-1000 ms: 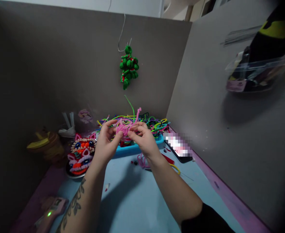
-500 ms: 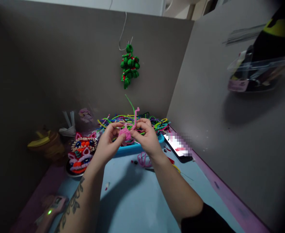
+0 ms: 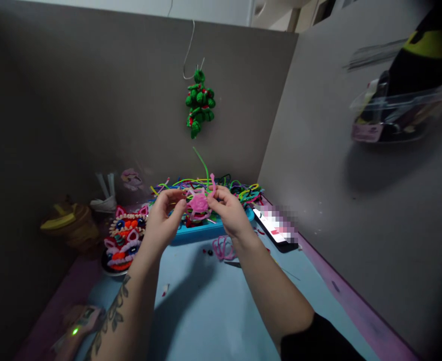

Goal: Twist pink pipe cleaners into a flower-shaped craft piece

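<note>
A pink pipe-cleaner piece (image 3: 198, 202) with a round, coiled middle and loops about its edge is held up in front of me. My left hand (image 3: 164, 215) pinches its left edge between thumb and fingers. My right hand (image 3: 227, 210) grips its right side, where a short pink stem stands up. A green pipe cleaner (image 3: 202, 161) rises behind the piece; whether it is attached I cannot tell. Under my hands a blue tray (image 3: 202, 233) is heaped with pipe cleaners in many colours.
Pink pipe-cleaner loops (image 3: 224, 248) and scissors (image 3: 233, 263) lie below my right wrist. A phone (image 3: 273, 225) is at the right. Two fuzzy animal heads (image 3: 125, 245) sit on a dish at the left. A green ornament (image 3: 200, 103) hangs on the back panel.
My fingers have spread a little apart and the pink piece has turned, so its round coiled face shows more. The pink stem at its right stands straighter.
</note>
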### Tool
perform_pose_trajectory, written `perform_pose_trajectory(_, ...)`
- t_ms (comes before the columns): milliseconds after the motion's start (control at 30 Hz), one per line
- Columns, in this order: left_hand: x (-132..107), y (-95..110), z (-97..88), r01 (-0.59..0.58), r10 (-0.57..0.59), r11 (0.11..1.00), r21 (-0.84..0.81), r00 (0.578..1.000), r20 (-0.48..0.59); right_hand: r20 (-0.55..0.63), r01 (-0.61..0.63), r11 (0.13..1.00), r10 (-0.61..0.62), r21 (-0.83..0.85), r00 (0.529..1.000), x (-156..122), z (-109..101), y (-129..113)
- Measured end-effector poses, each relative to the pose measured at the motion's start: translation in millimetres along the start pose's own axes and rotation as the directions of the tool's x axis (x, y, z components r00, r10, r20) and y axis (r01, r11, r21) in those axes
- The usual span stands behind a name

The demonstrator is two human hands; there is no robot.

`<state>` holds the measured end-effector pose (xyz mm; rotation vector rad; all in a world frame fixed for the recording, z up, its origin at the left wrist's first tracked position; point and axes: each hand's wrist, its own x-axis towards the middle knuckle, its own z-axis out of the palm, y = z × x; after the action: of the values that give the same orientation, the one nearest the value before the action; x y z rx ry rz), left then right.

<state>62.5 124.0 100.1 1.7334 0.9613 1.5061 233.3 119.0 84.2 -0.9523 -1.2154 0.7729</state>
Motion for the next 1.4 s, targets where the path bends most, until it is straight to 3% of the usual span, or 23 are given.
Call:
perform_pose_trajectory(333,-4,1,6.9,0.029,-0.030,0.990,0.135,1.000,0.004,-0.191,0.079,0.993,-0.061,0.086,0.980,1,7,8)
perform_pose_trajectory(467,-5,-1,16.0,0.069,-0.069,0.998,-0.002,0.997,-0.020,-0.167,0.071,0.993,-0.055,0.093,0.984,-2,10,8)
perform_pose_trajectory(567,-8,-1,22.1,0.038,-0.044,0.996,-0.082,0.996,-0.073,-0.150,0.063,0.994,-0.048,0.094,0.987,-4,13,6)
perform_pose_trajectory(667,-10,-2,25.7,0.003,-0.009,0.994,-0.106,0.999,-0.051,-0.142,0.063,0.993,-0.048,0.103,0.989,-6,16,8)
perform_pose_trajectory(833,-9,-12,21.0,-0.130,0.136,0.985,0.114,0.990,-0.044,-0.178,0.064,0.983,-0.033,0.171,0.984,0,12,15)
perform_pose_trajectory(933,-7,-21,13.6,-0.210,0.232,0.911,0.354,0.973,-0.019,-0.267,0.088,0.960,-0.014,0.267,0.964,8,-1,16)
perform_pose_trajectory(1033,-8,-32,12.9,-0.204,0.226,0.783,0.588,0.973,0.037,-0.338,0.125,0.926,0.002,0.355,0.941,16,-15,13)
perform_pose_trajectory(1100,-14,-42,20.1,-0.188,0.133,0.612,0.768,0.982,0.135,-0.368,0.146,0.914,0.003,0.378,0.930,20,-21,12)
perform_pose_trajectory(1200,-36,-56,37.2,-0.257,0.048,0.522,0.813,0.961,0.273,-0.376,0.167,0.911,-0.014,0.376,0.926,21,-24,13)
perform_pose_trajectory(1300,-67,-65,46.5,-0.396,-0.039,0.466,0.791,0.884,0.466,-0.360,0.171,0.927,-0.043,0.334,0.932,21,-21,16)
perform_pose_trajectory(1400,-89,-69,35.1,-0.492,-0.113,0.446,0.748,0.798,0.592,-0.359,0.172,0.965,-0.092,0.199,0.929,19,-16,22)
